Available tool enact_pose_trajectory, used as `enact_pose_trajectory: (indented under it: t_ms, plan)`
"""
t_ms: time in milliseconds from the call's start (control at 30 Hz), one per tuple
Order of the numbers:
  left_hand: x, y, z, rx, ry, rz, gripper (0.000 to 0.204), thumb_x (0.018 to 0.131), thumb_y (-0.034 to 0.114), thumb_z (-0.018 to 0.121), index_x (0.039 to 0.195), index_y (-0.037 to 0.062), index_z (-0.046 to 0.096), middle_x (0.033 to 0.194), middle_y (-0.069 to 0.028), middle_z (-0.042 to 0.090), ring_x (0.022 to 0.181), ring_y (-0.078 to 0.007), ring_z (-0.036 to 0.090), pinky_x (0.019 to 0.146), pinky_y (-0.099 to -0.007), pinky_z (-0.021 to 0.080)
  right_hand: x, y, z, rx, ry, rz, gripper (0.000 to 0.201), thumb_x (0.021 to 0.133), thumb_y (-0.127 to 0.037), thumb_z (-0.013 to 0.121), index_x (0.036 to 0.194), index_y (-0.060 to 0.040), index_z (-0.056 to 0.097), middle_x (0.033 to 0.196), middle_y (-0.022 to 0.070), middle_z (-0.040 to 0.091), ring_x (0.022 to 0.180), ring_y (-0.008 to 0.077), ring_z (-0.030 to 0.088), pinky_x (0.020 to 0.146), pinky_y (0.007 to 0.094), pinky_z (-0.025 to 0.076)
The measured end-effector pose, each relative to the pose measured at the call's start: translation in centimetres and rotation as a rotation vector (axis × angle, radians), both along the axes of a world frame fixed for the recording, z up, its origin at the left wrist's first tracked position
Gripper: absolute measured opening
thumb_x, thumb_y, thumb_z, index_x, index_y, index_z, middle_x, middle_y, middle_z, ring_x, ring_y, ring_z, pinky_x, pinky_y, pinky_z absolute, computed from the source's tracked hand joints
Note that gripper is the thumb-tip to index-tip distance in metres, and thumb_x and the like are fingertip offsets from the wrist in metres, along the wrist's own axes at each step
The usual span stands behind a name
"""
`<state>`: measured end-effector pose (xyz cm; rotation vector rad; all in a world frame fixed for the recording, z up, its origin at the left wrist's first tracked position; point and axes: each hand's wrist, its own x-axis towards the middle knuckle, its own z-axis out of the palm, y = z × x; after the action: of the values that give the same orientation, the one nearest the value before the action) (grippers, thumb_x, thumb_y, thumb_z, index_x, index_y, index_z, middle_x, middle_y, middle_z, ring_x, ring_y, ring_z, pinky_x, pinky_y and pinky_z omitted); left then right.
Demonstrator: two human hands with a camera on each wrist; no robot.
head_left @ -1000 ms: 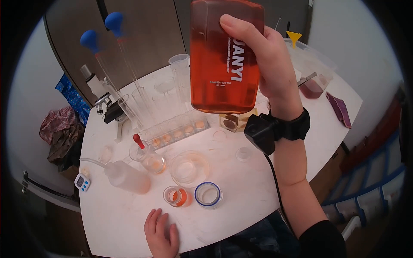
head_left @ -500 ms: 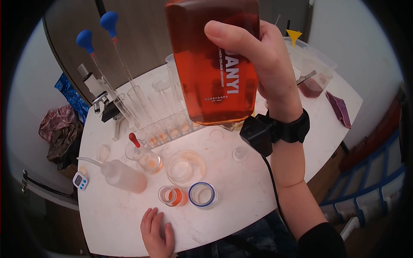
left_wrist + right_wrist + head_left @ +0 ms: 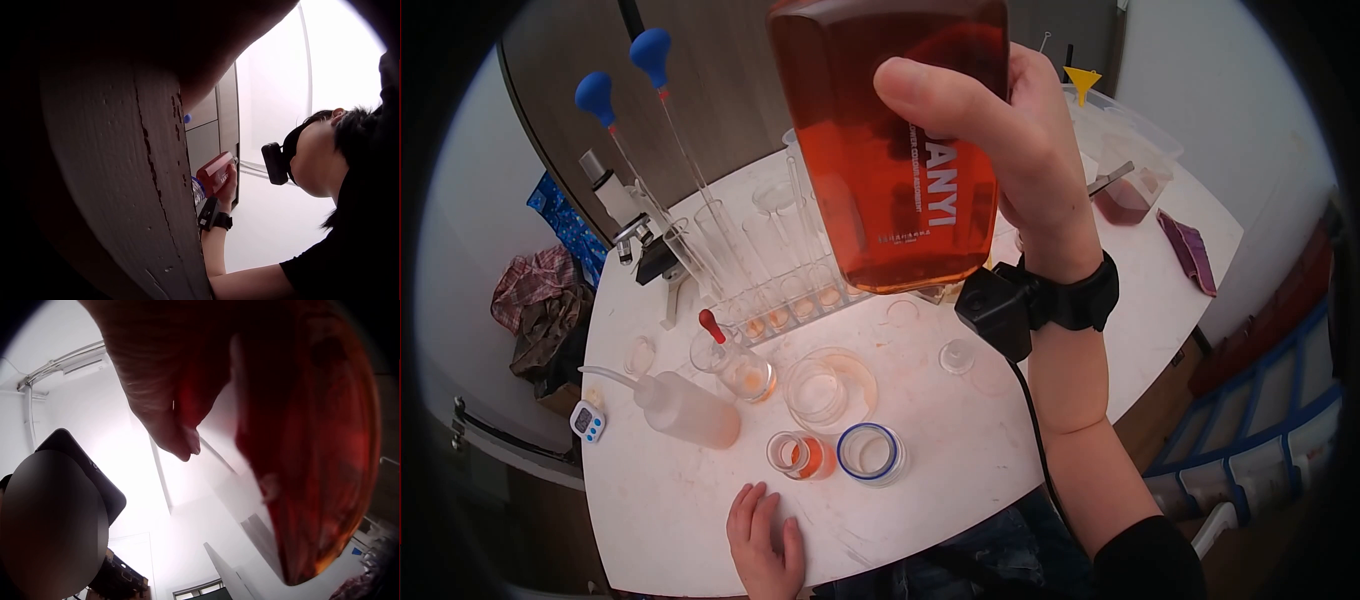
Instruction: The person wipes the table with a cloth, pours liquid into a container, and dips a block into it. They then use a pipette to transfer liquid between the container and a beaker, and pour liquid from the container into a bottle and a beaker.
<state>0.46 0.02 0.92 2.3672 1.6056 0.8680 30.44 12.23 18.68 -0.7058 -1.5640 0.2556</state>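
My right hand [image 3: 1040, 170] grips a flat bottle [image 3: 865, 190] of red-orange liquid, raised high over the table, its thumb across the front near white lettering. In the right wrist view the bottle [image 3: 312, 462] fills the right side. My left hand [image 3: 764, 545] rests on the tabletop by the front edge, fingers relaxed and holding nothing. Just beyond it stand a small glass vessel [image 3: 824, 458] with orange liquid and a clear jar with a blue rim [image 3: 840, 455]. The left wrist view also catches the raised bottle [image 3: 215, 169] past the table edge.
On the white table [image 3: 960, 520] stand a squeeze bottle [image 3: 685, 410], a flask [image 3: 755, 378] with a red-bulbed dropper [image 3: 711, 323], glass dishes [image 3: 855, 385], a test tube rack [image 3: 805, 320], and a microscope [image 3: 615, 200]. A timer [image 3: 587, 421] lies left; a yellow funnel [image 3: 1083, 82] shows at back right.
My right hand's bottle has shifted left and slightly lower in the head view, tilting a little, then stayed nearly still. My left hand keeps resting on the table.
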Motion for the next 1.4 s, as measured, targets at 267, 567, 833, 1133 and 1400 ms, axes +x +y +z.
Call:
enact_pose_trajectory:
  t_ms: [267,567,833,1133,1400]
  plan:
    - [0.0,0.0,0.0,0.003,0.002,0.002,0.027,0.083,0.006,0.055,0.108,-0.0039,0.057,0.118,-0.0199,0.052,0.11,-0.0365,0.049,0.093,-0.0405,0.039,0.2,0.1,0.0,0.057,-0.035,-0.011,0.046,0.067,-0.039,0.071,0.09,-0.0006,0.063,0.079,0.0061,0.064,0.067,0.0126,0.062,0.066,0.0241,0.049]
    - [-0.1,0.0,-0.1,0.02,0.007,-0.008,0.026,0.084,0.006,0.056,0.108,-0.0041,0.057,0.117,-0.0203,0.052,0.108,-0.0373,0.049,0.093,-0.0411,0.039,1.1,1.7,-0.7,0.099,-0.005,0.104,0.053,0.068,-0.04,0.075,0.105,-0.0031,0.062,0.092,0.0121,0.067,0.079,0.0193,0.066,0.073,0.0281,0.053]
    - [0.0,0.0,-0.2,0.021,-0.01,-0.006,0.025,0.084,0.006,0.055,0.107,-0.0041,0.057,0.116,-0.0204,0.053,0.109,-0.0368,0.049,0.093,-0.0411,0.038,1.1,2.1,-1.0,0.049,-0.033,-0.089,0.051,0.067,-0.04,0.074,0.1,-0.0026,0.064,0.087,0.0104,0.068,0.075,0.0186,0.066,0.069,0.0276,0.053]
    - [0.0,-0.1,-0.2,0.018,0.007,0.008,0.025,0.084,0.007,0.055,0.107,-0.004,0.057,0.117,-0.0207,0.053,0.11,-0.0367,0.048,0.094,-0.041,0.038,1.7,3.9,-1.7,0.171,-0.154,-0.539,0.047,0.066,-0.041,0.073,0.096,-0.0065,0.065,0.082,0.0101,0.068,0.069,0.0212,0.066,0.062,0.0269,0.053]
    - [0.0,-0.1,-0.1,0.031,-0.008,-0.007,0.025,0.084,0.007,0.055,0.106,-0.0043,0.057,0.116,-0.0208,0.053,0.108,-0.0373,0.049,0.093,-0.0409,0.038,2.6,4.1,-1.8,-0.029,0.26,-0.028,0.045,0.075,-0.035,0.072,0.101,-0.0007,0.062,0.091,0.0086,0.066,0.08,0.0137,0.062,0.073,0.0265,0.05]
